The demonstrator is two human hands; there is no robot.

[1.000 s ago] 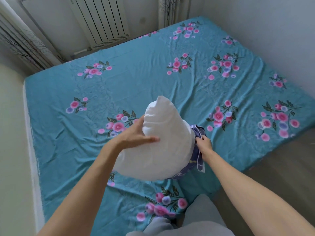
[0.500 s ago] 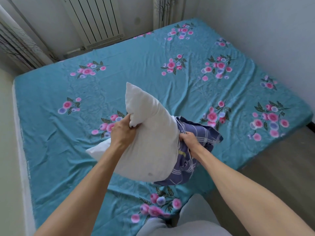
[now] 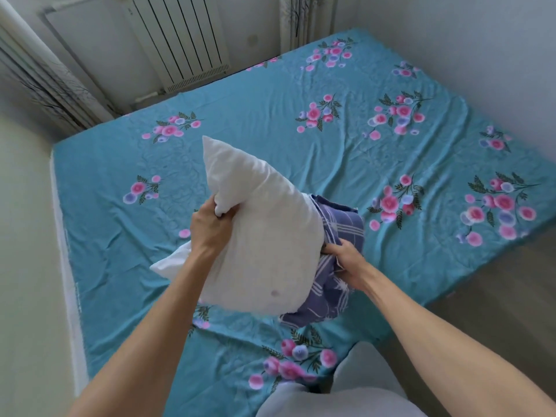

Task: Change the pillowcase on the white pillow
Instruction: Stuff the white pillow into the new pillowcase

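Plump white fabric pillow (image 3: 261, 236): held in the air above the near part of the bed, tilted, one corner pointing up and away, most of its body bare. Small pinkish spot on its lower face.

Blue-violet checked cotton pillowcase (image 3: 334, 284): bunched around the pillow's right and lower end only, hanging in folds beneath it, clear of the sheet.

Left hand (image 3: 210, 233): fingers curled tight, gripping a pinch of pillow fabric at the left edge, below the raised corner; knuckles toward the camera.

Right hand (image 3: 346, 257): fingers curled into the gathered pillowcase at the pillow's right side, clutching the cloth; fingertips hidden in the folds.

Teal bedsheet printed with pink and lilac flower sprays (image 3: 301, 152): spread flat over the bed, lightly creased.

White ribbed wall radiator (image 3: 180, 43): beyond the far edge of the bed.

Pale patterned curtain (image 3: 45, 85): far left, beside the radiator.

Grey-clad legs (image 3: 355, 392): bottom edge, against the near bed corner.
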